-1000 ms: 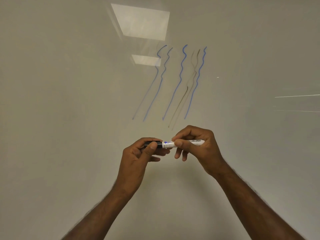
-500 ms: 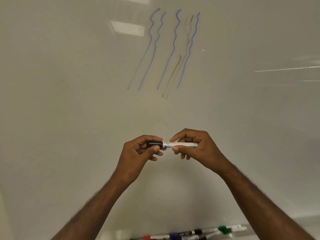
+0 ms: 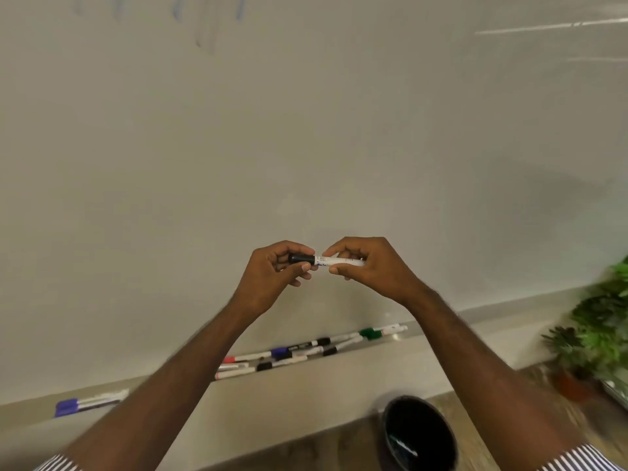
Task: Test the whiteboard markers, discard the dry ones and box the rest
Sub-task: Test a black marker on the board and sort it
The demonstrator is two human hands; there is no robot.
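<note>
Pinching the black cap (image 3: 301, 258) in my left hand (image 3: 272, 277) and the marker (image 3: 334, 261) barrel in my right hand (image 3: 368, 270), high above the tray (image 3: 373, 355), I judge it light, stiff, slick, best held mid-barrel.

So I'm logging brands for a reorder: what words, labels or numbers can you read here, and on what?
None can be read.
Held marker: small blue and grey print on the white barrel, too blurred to read.
Tray markers: dark label print, too small and blurred.
Whiteboard: only faint wavy test strokes at the top, no words.
</note>
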